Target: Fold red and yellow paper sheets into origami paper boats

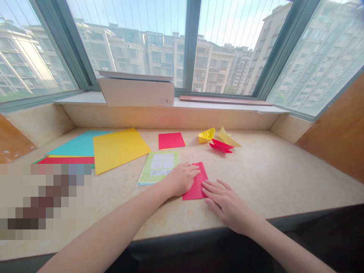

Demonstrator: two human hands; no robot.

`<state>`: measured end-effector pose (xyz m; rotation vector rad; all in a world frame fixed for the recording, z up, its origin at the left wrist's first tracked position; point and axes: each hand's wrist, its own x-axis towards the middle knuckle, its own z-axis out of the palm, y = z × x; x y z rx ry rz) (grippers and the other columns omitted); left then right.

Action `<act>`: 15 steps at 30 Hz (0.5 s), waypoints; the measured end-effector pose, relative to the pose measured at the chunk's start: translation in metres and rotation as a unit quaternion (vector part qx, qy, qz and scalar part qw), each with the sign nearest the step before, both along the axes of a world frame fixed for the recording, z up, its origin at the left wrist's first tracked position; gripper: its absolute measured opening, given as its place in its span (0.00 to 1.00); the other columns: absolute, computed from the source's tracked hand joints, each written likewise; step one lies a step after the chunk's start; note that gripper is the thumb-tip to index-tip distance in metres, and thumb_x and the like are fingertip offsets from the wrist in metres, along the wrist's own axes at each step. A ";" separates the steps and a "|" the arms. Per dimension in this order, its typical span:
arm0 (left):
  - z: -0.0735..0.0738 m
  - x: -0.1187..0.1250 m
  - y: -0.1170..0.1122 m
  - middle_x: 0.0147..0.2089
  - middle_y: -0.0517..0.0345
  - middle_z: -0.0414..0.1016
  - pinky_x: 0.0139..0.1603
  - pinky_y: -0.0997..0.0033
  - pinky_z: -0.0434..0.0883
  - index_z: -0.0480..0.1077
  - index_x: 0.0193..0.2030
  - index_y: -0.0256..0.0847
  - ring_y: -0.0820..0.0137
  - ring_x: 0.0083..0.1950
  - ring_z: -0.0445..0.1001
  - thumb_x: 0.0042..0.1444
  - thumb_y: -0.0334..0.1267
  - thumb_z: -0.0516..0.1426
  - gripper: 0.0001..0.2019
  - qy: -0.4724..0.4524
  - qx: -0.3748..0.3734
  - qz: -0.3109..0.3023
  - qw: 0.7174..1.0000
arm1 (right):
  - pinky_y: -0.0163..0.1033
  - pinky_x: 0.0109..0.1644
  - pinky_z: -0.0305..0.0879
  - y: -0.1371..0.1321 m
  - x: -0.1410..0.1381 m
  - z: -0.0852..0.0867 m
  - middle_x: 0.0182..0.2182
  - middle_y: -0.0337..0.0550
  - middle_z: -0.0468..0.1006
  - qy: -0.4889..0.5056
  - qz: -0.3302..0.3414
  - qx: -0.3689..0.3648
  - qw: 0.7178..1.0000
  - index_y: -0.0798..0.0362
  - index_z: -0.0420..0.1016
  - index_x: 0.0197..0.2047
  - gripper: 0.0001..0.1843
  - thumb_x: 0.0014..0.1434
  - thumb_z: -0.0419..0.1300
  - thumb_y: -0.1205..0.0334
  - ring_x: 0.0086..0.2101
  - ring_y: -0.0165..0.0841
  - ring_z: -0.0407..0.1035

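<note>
A sheet of red folding paper [196, 191] lies flat on the counter before me, with a crease line down its middle. My left hand [183, 178] rests palm down across its upper left part, fingers stretched over the paper and holding nothing. At the right edge of the sheet, my right hand [223, 203] lies with its fingers apart, the fingertips touching the paper. Just left of the sheet is a green packet [149, 167] in clear wrapping, partly behind my left hand. Farther back stand a yellow folded boat [206, 135], a red folded boat [221, 146] and a pale yellow folded piece [227, 138].
Red squares of paper [171, 140] lie behind the packet. Large yellow [119, 148] and blue sheets [78, 144] overlap at the left, beside a pixelated patch. A white box [139, 91] stands on the windowsill. The counter's front edge [273, 220] runs close below my hands.
</note>
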<state>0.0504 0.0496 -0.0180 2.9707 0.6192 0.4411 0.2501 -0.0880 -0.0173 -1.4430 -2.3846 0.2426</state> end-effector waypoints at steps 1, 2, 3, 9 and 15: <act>-0.001 0.000 0.000 0.62 0.43 0.76 0.66 0.53 0.66 0.74 0.59 0.34 0.58 0.63 0.72 0.65 0.28 0.48 0.20 0.001 0.000 0.001 1.000 | 0.63 0.72 0.52 0.000 0.000 0.000 0.66 0.48 0.70 -0.004 0.001 0.000 1.000 0.48 0.73 0.65 0.22 0.74 0.50 0.59 0.66 0.45 0.64; -0.001 0.000 0.001 0.62 0.43 0.76 0.66 0.52 0.65 0.74 0.59 0.34 0.58 0.63 0.72 0.66 0.28 0.48 0.20 0.002 0.001 0.002 1.000 | 0.62 0.72 0.52 0.000 0.000 -0.001 0.66 0.48 0.70 -0.008 0.003 -0.001 1.000 0.48 0.73 0.65 0.22 0.74 0.50 0.59 0.66 0.45 0.64; -0.001 0.000 0.001 0.63 0.43 0.76 0.66 0.52 0.65 0.74 0.59 0.34 0.58 0.64 0.72 0.66 0.28 0.48 0.20 0.004 0.001 0.002 1.000 | 0.62 0.72 0.52 0.000 0.000 -0.001 0.66 0.48 0.70 -0.011 0.005 -0.001 1.000 0.48 0.73 0.65 0.22 0.74 0.50 0.59 0.66 0.44 0.64; 0.012 0.001 -0.003 0.60 0.47 0.78 0.61 0.55 0.68 0.71 0.64 0.40 0.59 0.58 0.75 0.68 0.34 0.48 0.21 0.029 0.016 -0.006 0.999 | 0.61 0.73 0.50 0.002 0.001 -0.002 0.65 0.49 0.72 -0.016 0.011 0.003 1.000 0.50 0.73 0.66 0.22 0.73 0.49 0.61 0.65 0.43 0.65; 0.013 0.017 -0.007 0.58 0.43 0.77 0.64 0.50 0.66 0.77 0.54 0.39 0.54 0.61 0.73 0.67 0.36 0.52 0.15 0.049 0.017 0.007 0.999 | 0.63 0.73 0.51 0.004 0.000 -0.004 0.64 0.48 0.74 0.007 0.017 0.010 1.000 0.47 0.73 0.66 0.22 0.73 0.50 0.61 0.65 0.44 0.66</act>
